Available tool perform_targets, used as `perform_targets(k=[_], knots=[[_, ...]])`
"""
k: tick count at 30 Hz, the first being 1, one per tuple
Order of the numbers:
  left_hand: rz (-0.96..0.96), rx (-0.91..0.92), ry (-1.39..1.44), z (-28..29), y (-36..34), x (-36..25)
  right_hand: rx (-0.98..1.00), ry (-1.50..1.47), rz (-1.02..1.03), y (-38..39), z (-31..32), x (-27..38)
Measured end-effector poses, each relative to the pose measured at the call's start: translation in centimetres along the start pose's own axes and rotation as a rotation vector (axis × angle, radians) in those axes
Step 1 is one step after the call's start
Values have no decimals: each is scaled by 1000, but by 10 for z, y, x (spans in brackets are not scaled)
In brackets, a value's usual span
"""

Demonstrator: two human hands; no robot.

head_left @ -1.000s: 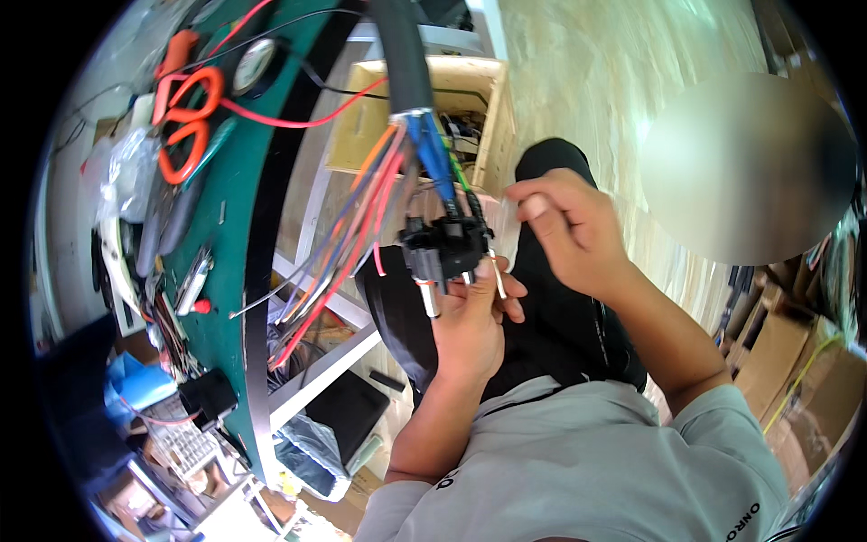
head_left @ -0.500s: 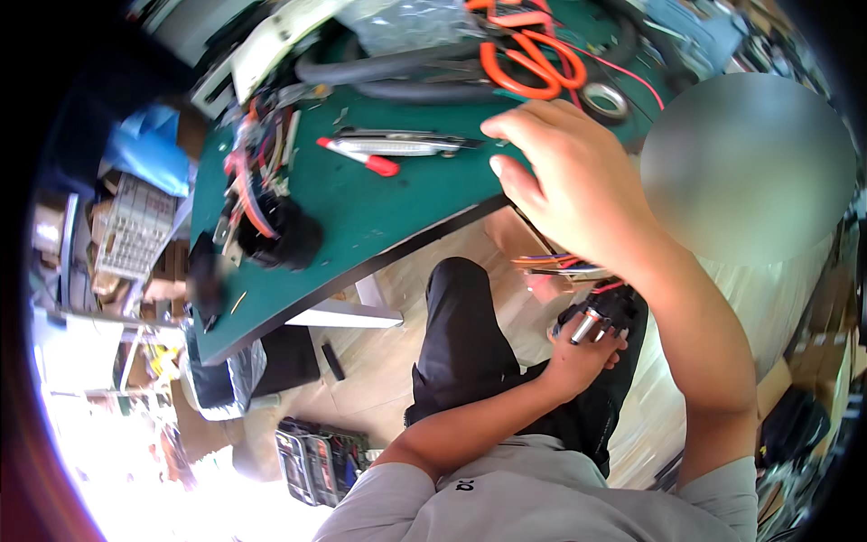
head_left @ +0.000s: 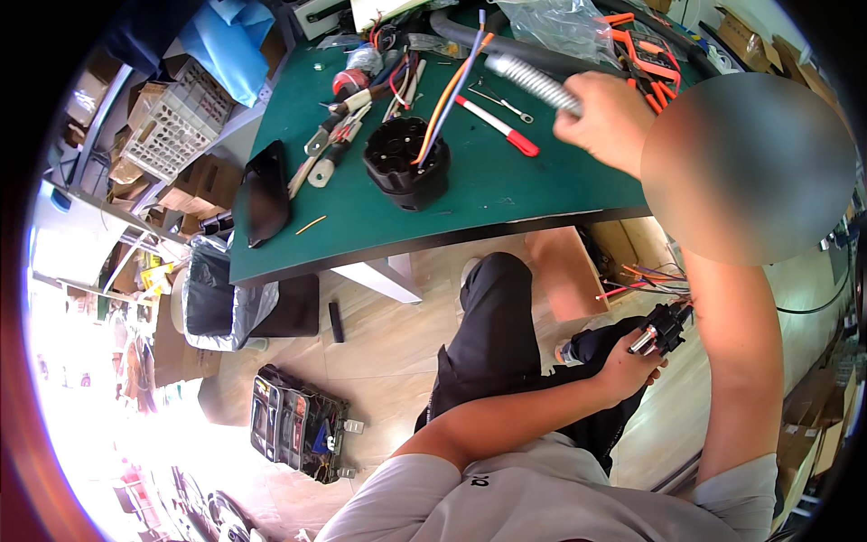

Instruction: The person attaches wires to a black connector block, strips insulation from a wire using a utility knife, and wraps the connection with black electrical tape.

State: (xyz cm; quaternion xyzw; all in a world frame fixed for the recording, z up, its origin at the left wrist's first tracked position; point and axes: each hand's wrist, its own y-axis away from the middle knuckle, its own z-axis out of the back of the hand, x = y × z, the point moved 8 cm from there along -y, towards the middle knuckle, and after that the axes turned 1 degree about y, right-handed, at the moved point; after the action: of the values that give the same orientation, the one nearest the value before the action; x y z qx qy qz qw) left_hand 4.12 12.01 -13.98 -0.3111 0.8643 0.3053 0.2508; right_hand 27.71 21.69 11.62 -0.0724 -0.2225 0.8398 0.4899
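Note:
My left hand [head_left: 628, 372], low over my right leg, grips a black connector [head_left: 666, 327] with shiny metal pins. Thin coloured wires [head_left: 652, 282] trail from the connector's far end. Over the bench my right hand [head_left: 603, 117] is closed on a silver utility knife [head_left: 533, 83], blurred by motion and pointing left. Below the knife lie a small wrench [head_left: 508, 107] and a red-and-white marker [head_left: 497, 125]. Left of these a round black housing [head_left: 406, 176] stands with orange and blue wires [head_left: 456, 86] rising from it.
The green bench [head_left: 515, 194] holds cut cable pieces [head_left: 334, 144], a black pouch-like item [head_left: 266, 194], grey tubing [head_left: 578, 61] and orange-handled tools [head_left: 646, 54]. An open drawer [head_left: 564, 271] sits beneath its edge. On the floor are a lined bin [head_left: 212, 298] and a tool case [head_left: 298, 425].
My right hand has picked up the utility knife that lay beside the marker. The view has shifted, showing more of the floor. My left hand still grips the connector.

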Motion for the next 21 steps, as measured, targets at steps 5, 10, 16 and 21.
perform_targets(k=[5, 10, 16, 21], knots=[[-15, 15, -99, 2, -4, 1, -351, -479, -173, 51, 91, -29], [-11, -77, -129, 14, -2, 0, -871, -932, -472, 189, 145, -70], [65, -73, -129, -9, 7, 2, -1142, -947, -948, 400, 108, -115], [79, -67, -174, -5, 5, -6, -1084, -1094, -1215, 413, 28, -112]])
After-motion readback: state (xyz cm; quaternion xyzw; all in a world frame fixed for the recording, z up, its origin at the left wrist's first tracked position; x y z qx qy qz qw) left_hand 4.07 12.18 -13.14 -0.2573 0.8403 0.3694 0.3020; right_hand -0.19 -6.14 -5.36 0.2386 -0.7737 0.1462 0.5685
